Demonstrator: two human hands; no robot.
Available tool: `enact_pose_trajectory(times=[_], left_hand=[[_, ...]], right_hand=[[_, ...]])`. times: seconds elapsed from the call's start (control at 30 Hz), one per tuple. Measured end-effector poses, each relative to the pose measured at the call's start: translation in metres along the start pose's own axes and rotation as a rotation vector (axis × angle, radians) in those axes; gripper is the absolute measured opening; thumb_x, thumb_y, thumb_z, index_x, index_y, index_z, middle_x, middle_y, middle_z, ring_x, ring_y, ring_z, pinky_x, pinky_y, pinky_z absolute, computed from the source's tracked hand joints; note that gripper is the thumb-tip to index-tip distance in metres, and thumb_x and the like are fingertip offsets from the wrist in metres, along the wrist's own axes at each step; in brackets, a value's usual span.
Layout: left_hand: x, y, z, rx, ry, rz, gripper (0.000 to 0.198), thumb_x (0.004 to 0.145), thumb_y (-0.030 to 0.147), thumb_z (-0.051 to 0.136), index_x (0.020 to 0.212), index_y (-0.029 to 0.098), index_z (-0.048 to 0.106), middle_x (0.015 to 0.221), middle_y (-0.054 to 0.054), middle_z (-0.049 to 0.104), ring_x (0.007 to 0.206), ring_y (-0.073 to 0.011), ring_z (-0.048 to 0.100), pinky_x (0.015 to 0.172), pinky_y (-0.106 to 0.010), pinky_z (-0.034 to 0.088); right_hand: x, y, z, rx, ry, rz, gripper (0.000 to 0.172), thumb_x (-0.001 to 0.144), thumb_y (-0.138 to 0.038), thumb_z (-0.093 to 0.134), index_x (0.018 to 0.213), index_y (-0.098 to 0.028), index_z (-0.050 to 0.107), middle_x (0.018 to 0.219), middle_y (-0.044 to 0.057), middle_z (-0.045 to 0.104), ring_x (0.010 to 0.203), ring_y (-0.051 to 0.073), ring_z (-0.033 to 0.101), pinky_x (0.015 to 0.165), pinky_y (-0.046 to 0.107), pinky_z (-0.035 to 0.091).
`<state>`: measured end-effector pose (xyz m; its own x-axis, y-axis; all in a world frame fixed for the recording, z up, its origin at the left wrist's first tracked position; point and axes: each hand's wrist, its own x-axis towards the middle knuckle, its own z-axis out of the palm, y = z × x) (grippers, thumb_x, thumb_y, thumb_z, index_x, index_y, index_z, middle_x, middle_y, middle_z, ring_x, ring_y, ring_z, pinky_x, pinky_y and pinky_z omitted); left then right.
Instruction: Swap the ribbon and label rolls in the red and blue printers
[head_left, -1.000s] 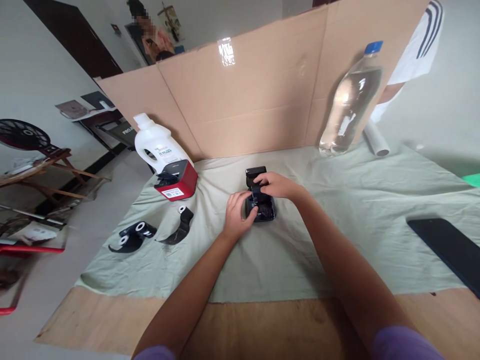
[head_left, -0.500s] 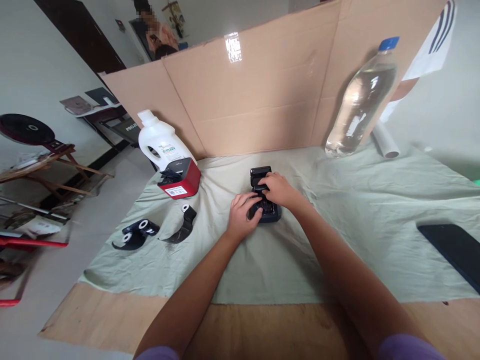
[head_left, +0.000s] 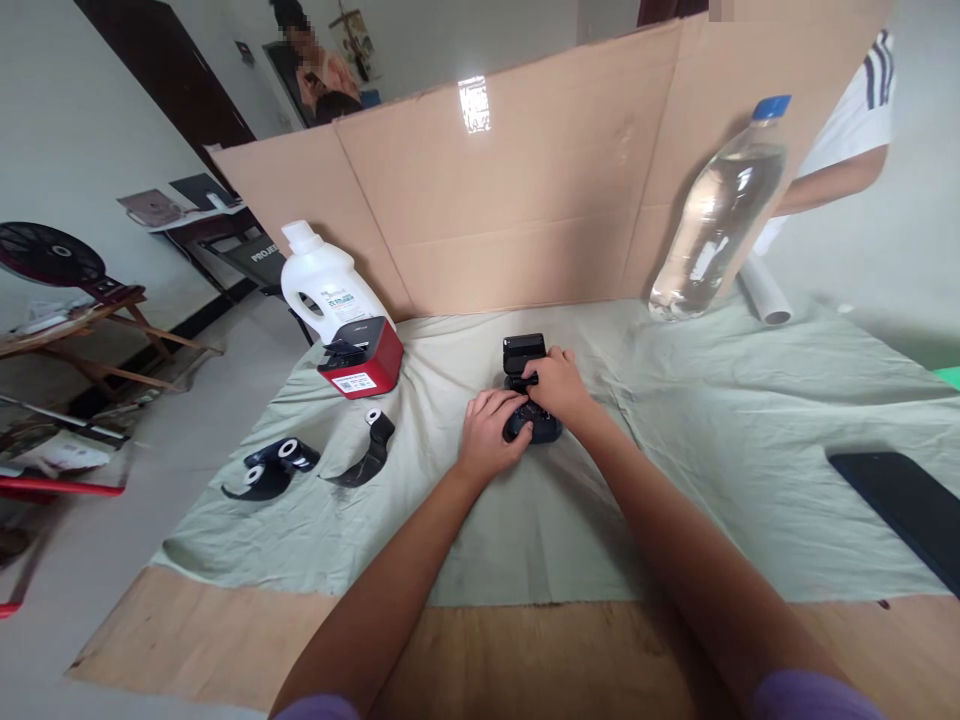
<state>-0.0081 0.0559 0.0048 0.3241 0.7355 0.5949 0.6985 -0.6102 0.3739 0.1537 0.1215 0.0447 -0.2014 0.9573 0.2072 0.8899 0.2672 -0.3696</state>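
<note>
A small black device [head_left: 553, 432], which looks like a portable printer, lies on the cloth in the middle with its lid [head_left: 523, 346] raised at the back. My left hand [head_left: 489, 432] is closed around the device's left side, its thumb along the near edge. From the right, my right hand [head_left: 559, 385] has its fingers bent over a small black roll [head_left: 520, 382] at the device's opening. My fingers partly cover the inside of the device. To the left, a partly unwound black roll [head_left: 377, 425] and two more black rolls [head_left: 287, 452] lie on the cloth.
A red and black box-shaped device [head_left: 375, 365] and a white jug [head_left: 326, 280] stand at back left. A large water bottle [head_left: 716, 230] leans by the cardboard screen [head_left: 517, 210]. A dark phone [head_left: 900, 500] lies right. People are beyond the screen.
My right hand has shifted slightly down toward the device's opening, fingers more bent. My left hand stays on the device. Behind the screen, the person at right has shifted, showing more forearm.
</note>
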Motion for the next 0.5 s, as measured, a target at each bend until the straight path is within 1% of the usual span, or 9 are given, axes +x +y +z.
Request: enact_pose_trajectory(times=[0.07, 0.2, 0.3, 0.33, 0.4, 0.47, 0.5], left_hand=[[0.000, 0.000, 0.000, 0.000, 0.006, 0.005, 0.035, 0.087, 0.032, 0.062, 0.120, 0.023, 0.067, 0.120, -0.007, 0.069, 0.115, -0.0268, 0.056, 0.097, -0.042, 0.043], [0.001, 0.001, -0.001, 0.001, -0.004, 0.002, 0.034, 0.087, 0.032, 0.062, 0.119, 0.023, 0.067, 0.120, -0.007, 0.069, 0.115, -0.0265, 0.056, 0.097, -0.041, 0.043], [0.001, 0.003, -0.001, 0.008, 0.015, -0.004, 0.032, 0.087, 0.032, 0.062, 0.118, 0.023, 0.068, 0.119, -0.007, 0.069, 0.113, -0.0261, 0.057, 0.096, -0.041, 0.043], [0.001, 0.003, -0.001, 0.012, 0.027, -0.003, 0.032, 0.087, 0.031, 0.063, 0.117, 0.023, 0.068, 0.119, -0.007, 0.070, 0.113, -0.0259, 0.057, 0.095, -0.041, 0.043], [0.001, 0.004, -0.001, 0.020, 0.045, 0.000, 0.030, 0.087, 0.031, 0.063, 0.115, 0.023, 0.068, 0.118, -0.007, 0.069, 0.111, -0.0253, 0.057, 0.094, -0.040, 0.043], [0.000, 0.004, -0.001, 0.030, 0.053, 0.004, 0.028, 0.086, 0.030, 0.063, 0.113, 0.023, 0.068, 0.119, -0.008, 0.068, 0.110, -0.0249, 0.057, 0.093, -0.039, 0.043], [-0.001, 0.004, -0.001, 0.035, 0.056, 0.006, 0.028, 0.086, 0.030, 0.063, 0.112, 0.023, 0.069, 0.120, -0.008, 0.067, 0.110, -0.0247, 0.057, 0.093, -0.039, 0.043]], right_hand=[[0.000, -0.001, 0.002, -0.024, 0.014, 0.008, 0.027, 0.077, -0.015, 0.063, 0.099, -0.020, 0.079, 0.103, 0.015, 0.065, 0.105, 0.029, 0.047, 0.094, 0.041, 0.038], [0.000, -0.003, -0.001, -0.051, -0.024, 0.033, 0.027, 0.079, -0.018, 0.063, 0.101, -0.021, 0.080, 0.104, 0.017, 0.066, 0.105, 0.029, 0.048, 0.096, 0.044, 0.039], [0.001, -0.003, -0.007, -0.010, -0.035, 0.020, 0.025, 0.082, -0.020, 0.062, 0.100, -0.022, 0.080, 0.103, 0.014, 0.068, 0.105, 0.029, 0.051, 0.099, 0.045, 0.039], [0.002, -0.002, -0.009, 0.021, -0.011, 0.009, 0.024, 0.084, -0.021, 0.060, 0.098, -0.022, 0.080, 0.102, 0.013, 0.069, 0.105, 0.029, 0.051, 0.100, 0.046, 0.039], [0.005, 0.001, -0.013, 0.098, 0.106, 0.021, 0.025, 0.088, -0.023, 0.056, 0.098, -0.021, 0.079, 0.104, 0.013, 0.068, 0.107, 0.029, 0.053, 0.101, 0.045, 0.039], [0.008, 0.005, -0.014, 0.172, 0.247, 0.038, 0.031, 0.089, -0.024, 0.054, 0.112, -0.018, 0.075, 0.115, 0.015, 0.065, 0.112, 0.031, 0.052, 0.102, 0.045, 0.041], [0.010, 0.007, -0.015, 0.212, 0.290, 0.030, 0.037, 0.089, -0.024, 0.054, 0.122, -0.017, 0.070, 0.122, 0.016, 0.063, 0.114, 0.031, 0.052, 0.102, 0.045, 0.042]])
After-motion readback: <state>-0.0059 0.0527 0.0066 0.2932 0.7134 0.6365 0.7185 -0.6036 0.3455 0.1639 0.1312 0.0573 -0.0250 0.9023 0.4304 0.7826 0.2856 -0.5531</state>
